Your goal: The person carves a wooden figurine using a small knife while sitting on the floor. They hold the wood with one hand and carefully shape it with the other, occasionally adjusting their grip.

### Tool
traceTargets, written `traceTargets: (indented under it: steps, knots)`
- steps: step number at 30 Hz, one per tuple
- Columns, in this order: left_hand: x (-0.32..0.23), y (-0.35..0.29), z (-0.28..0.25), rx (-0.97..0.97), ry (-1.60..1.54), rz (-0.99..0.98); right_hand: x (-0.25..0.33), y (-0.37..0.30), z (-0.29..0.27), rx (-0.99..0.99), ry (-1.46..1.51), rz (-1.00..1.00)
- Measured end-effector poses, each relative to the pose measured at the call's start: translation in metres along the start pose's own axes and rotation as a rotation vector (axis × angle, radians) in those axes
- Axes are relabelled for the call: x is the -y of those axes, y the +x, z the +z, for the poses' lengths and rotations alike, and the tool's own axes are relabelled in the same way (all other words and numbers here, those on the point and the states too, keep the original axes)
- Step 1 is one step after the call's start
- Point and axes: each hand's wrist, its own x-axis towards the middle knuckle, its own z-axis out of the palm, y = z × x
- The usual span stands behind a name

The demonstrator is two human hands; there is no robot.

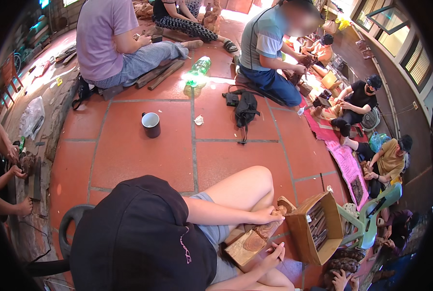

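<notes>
Just left of the cardboard box (301, 228), the wooden block (248, 245) could slip off the lap, since only the left hand (267, 214) curls over its top, while I cannot tell what the right hand (274, 252) grips.

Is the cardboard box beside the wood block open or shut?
Open. The cardboard box has its flaps folded out, and dark tool handles lie inside it, right of the wood block.

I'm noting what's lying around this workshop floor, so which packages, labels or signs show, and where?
Open brown cardboard box: lower right, holding dark tools.
Green plastic bottle: lying on red tiles, top centre.
Clear plastic bag: crumpled at left edge.
Pink printed mat: flat, right side.
</notes>
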Motion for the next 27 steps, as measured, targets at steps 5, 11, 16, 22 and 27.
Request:
traceTargets:
  steps: [5, 11, 16, 22, 27]
  knots:
    - [0.011, 0.003, -0.002, -0.018, -0.027, 0.028, 0.007, -0.002, 0.0, 0.039, -0.06, 0.017]
    - [-0.002, -0.001, 0.001, -0.008, 0.009, 0.012, 0.008, -0.001, 0.0, -0.001, -0.081, -0.014]
    - [-0.008, -0.006, -0.001, -0.006, -0.041, 0.018, 0.009, -0.004, 0.006, -0.04, 0.034, -0.003]
    - [-0.006, -0.004, -0.003, 0.0, -0.03, 0.008, 0.002, 0.0, -0.001, -0.032, 0.004, 0.011]
    - [-0.002, -0.002, 0.0, -0.006, -0.012, 0.021, 0.005, -0.001, 0.005, -0.048, 0.021, 0.006]
